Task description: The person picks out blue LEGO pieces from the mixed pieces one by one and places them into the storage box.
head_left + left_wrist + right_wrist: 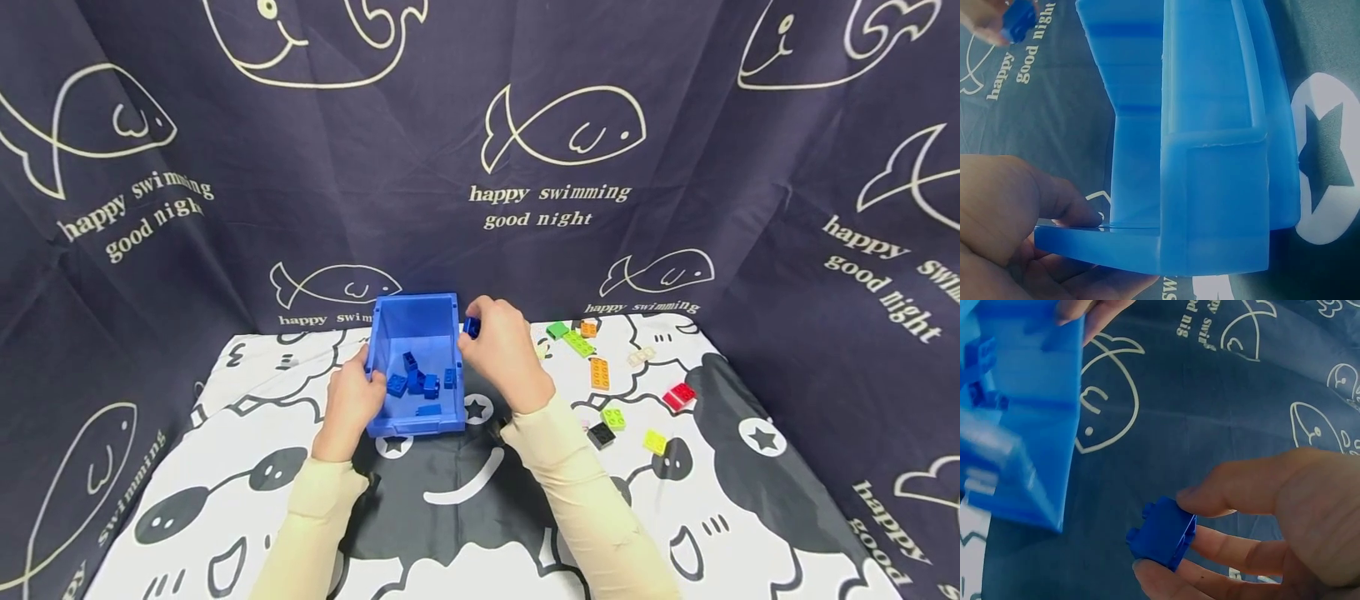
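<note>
A blue plastic bin stands on the table with several blue building bricks lying inside. My left hand grips its left wall, thumb inside and fingers beneath the rim, as the left wrist view shows. Just beyond the bin's right wall, my right hand pinches a blue building brick between thumb and fingertips. In the right wrist view that brick's studs face the bin, and a gap shows between them.
Loose bricks lie to the right: an orange brick, a green brick, a red brick, a black brick and a yellow brick. A dark printed curtain hangs behind the table.
</note>
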The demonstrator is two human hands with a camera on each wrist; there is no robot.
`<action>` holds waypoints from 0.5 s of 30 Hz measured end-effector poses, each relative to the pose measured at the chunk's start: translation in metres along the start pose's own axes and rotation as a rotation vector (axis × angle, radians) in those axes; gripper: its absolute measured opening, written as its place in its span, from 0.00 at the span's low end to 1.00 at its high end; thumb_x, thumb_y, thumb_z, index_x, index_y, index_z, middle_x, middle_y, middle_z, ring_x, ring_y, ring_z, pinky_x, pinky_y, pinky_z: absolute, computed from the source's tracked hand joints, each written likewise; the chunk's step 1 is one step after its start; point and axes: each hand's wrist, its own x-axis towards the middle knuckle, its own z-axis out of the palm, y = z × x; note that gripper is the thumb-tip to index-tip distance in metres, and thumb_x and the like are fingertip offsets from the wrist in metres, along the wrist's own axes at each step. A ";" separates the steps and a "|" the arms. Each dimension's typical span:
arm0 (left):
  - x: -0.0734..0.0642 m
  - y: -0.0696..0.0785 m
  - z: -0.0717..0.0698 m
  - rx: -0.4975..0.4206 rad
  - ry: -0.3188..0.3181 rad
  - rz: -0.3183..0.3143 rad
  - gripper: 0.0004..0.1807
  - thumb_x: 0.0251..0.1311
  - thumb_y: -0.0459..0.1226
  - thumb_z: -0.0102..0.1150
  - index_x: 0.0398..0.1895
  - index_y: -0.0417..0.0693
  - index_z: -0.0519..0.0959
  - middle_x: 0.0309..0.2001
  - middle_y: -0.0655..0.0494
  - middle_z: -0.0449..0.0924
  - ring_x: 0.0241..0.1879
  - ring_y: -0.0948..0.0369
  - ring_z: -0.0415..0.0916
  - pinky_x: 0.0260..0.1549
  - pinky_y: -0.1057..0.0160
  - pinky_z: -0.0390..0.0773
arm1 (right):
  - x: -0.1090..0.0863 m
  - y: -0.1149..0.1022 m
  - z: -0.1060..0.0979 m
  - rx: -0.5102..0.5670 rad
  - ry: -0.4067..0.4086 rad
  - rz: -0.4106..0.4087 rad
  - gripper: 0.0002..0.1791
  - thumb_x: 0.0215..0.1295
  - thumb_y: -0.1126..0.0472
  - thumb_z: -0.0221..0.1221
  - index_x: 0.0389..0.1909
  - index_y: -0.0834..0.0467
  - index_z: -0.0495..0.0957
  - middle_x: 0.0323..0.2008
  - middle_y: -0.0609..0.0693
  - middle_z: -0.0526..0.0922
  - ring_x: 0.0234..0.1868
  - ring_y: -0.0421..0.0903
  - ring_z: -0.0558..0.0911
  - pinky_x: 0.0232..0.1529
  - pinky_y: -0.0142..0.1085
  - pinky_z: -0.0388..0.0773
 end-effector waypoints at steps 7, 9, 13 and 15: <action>0.000 0.000 -0.001 -0.002 -0.011 0.004 0.33 0.66 0.34 0.51 0.75 0.35 0.67 0.62 0.27 0.76 0.54 0.30 0.80 0.51 0.35 0.77 | 0.010 -0.025 0.007 0.038 -0.028 0.004 0.18 0.63 0.58 0.68 0.51 0.60 0.83 0.46 0.57 0.86 0.49 0.55 0.83 0.53 0.55 0.78; 0.000 -0.001 -0.001 -0.001 -0.009 0.006 0.33 0.66 0.34 0.52 0.75 0.35 0.67 0.61 0.27 0.77 0.53 0.31 0.80 0.51 0.35 0.77 | 0.012 -0.030 0.010 0.044 -0.024 -0.010 0.18 0.62 0.58 0.68 0.51 0.59 0.83 0.46 0.56 0.86 0.49 0.55 0.83 0.53 0.55 0.78; 0.001 -0.003 0.000 -0.005 -0.004 0.011 0.32 0.66 0.34 0.53 0.75 0.36 0.68 0.60 0.27 0.78 0.51 0.31 0.81 0.49 0.35 0.78 | 0.017 -0.039 0.020 0.041 -0.019 -0.044 0.18 0.61 0.57 0.70 0.51 0.59 0.83 0.46 0.57 0.86 0.50 0.55 0.84 0.52 0.55 0.79; 0.001 -0.004 0.001 -0.007 0.001 0.013 0.32 0.65 0.34 0.53 0.74 0.36 0.68 0.59 0.27 0.79 0.50 0.31 0.82 0.48 0.36 0.78 | 0.019 -0.043 0.026 0.039 -0.029 -0.053 0.19 0.60 0.57 0.70 0.51 0.59 0.83 0.46 0.57 0.86 0.50 0.55 0.84 0.53 0.55 0.79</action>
